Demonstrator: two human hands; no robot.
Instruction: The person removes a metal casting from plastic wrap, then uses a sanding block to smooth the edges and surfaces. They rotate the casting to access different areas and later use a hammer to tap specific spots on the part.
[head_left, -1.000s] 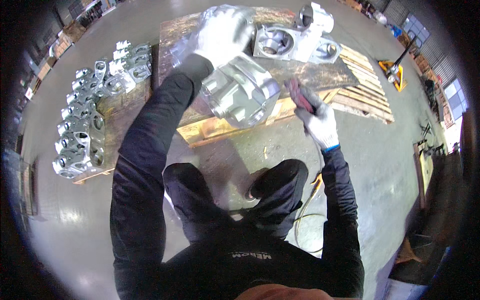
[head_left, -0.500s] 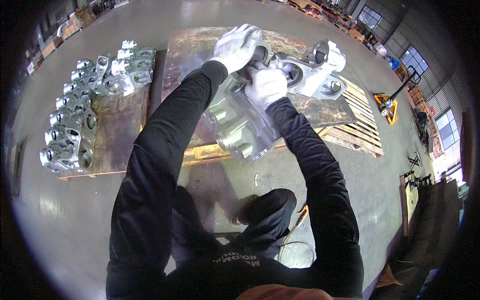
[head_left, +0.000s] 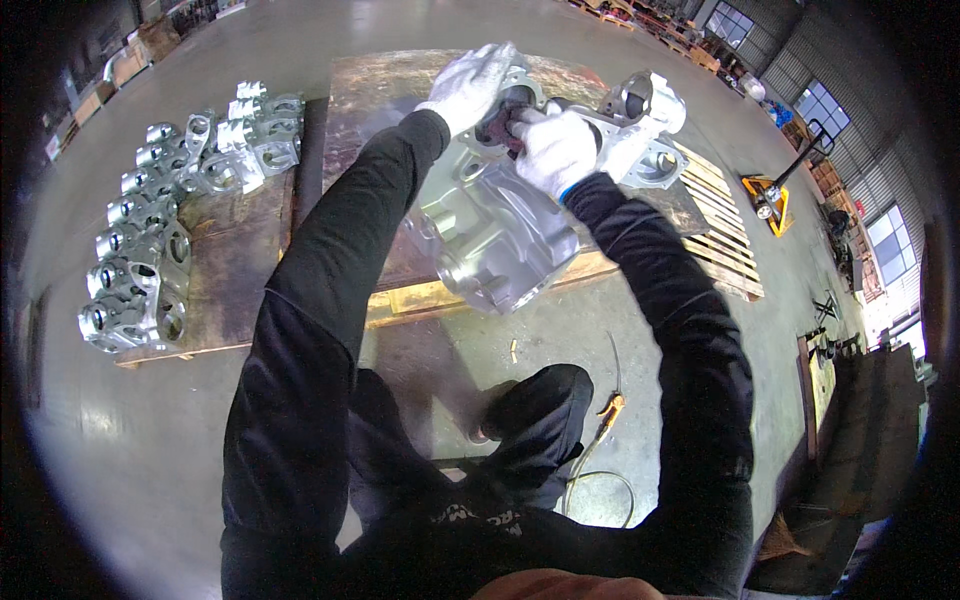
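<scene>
A person in black sleeves and white gloves bends over a large grey metal casting [head_left: 495, 235] that rests on a wooden board [head_left: 380, 90] laid over a pallet [head_left: 725, 255] on the concrete floor [head_left: 180, 450]. The casting sits at the near edge of the board, its lower end jutting past the edge toward the person's knees.

The left hand [head_left: 470, 85] lies on the far top of the casting, fingers spread and curled over the rim of a round opening there. The right hand [head_left: 553, 150] is just beside it, closed around a small dark reddish thing [head_left: 508, 128] pressed against the same opening; what that thing is, I cannot tell. The two hands nearly touch.

Just behind the right hand stands a second, brighter metal casting [head_left: 640, 120] with round bores, on the same board.

Off to the left, on a separate low board [head_left: 235, 265], lies a long row of smaller shiny metal parts [head_left: 160, 230], packed close together. A thin hose [head_left: 600, 450] with an orange fitting curls on the floor by the person's right knee. Far right, a yellow pallet truck [head_left: 770, 190] stands well apart.
</scene>
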